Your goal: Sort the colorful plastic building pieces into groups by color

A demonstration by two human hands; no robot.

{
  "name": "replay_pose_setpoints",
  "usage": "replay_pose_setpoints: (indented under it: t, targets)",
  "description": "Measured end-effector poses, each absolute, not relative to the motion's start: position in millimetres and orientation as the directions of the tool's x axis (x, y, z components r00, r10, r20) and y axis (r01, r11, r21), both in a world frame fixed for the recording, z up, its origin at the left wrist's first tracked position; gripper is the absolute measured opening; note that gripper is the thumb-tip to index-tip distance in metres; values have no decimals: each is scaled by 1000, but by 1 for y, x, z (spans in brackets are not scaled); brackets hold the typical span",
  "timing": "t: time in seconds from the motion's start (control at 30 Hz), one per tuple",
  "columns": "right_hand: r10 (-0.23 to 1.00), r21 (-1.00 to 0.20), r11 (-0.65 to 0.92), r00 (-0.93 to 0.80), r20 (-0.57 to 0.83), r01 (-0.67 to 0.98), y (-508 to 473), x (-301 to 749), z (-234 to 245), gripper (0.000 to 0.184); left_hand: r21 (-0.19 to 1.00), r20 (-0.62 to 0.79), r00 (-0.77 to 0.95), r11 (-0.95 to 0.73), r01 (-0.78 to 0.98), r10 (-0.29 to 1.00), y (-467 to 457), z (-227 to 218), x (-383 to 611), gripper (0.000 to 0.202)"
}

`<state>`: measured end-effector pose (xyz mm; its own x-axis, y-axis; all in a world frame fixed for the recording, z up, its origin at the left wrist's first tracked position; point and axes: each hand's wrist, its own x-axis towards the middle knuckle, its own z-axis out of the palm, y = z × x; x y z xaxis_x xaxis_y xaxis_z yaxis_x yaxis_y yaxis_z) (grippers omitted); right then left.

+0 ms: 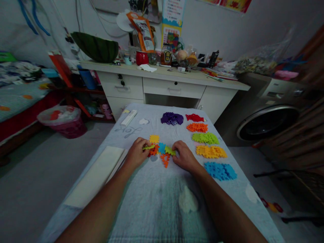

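At the middle of the cloth-covered table [152,206], my left hand [138,152] pinches a yellow-green interlocking plastic piece [149,147]. My right hand [184,156] has its fingers closed on another yellow-green interlocking piece [170,151], which meets a blue piece [162,147]. Orange pieces [165,160] sit below the blue one and beside my left fingertips. A yellow piece [154,138] lies just above. Whether all these pieces are joined, I cannot tell. My fingers partly hide both green pieces.
Sorted piles of pieces line the right side: red [194,117], orange [197,127], green [205,138], yellow [211,152] and blue [220,171]. A purple pile [172,118] lies at the far side. On the left are a white flat box [96,175] and a white strip [129,117].
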<state>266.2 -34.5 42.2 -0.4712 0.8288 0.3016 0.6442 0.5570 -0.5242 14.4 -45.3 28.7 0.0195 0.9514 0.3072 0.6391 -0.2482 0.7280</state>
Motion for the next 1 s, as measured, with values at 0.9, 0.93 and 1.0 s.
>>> replay_pose_setpoints:
  t: [0.9,0.93,1.0]
  targets:
    - [978,-99,41,-20,206,994,11,327,63,48,648,213,213,-301,700,953,-52,33,12,43]
    - [981,-77,22,-6,194,997,12,327,62,48,649,210,218,-303,698,953,-52,32,12,43]
    - [984,-39,2,5,176,999,12,326,60,46,652,198,224,-299,697,954,-52,32,12,43]
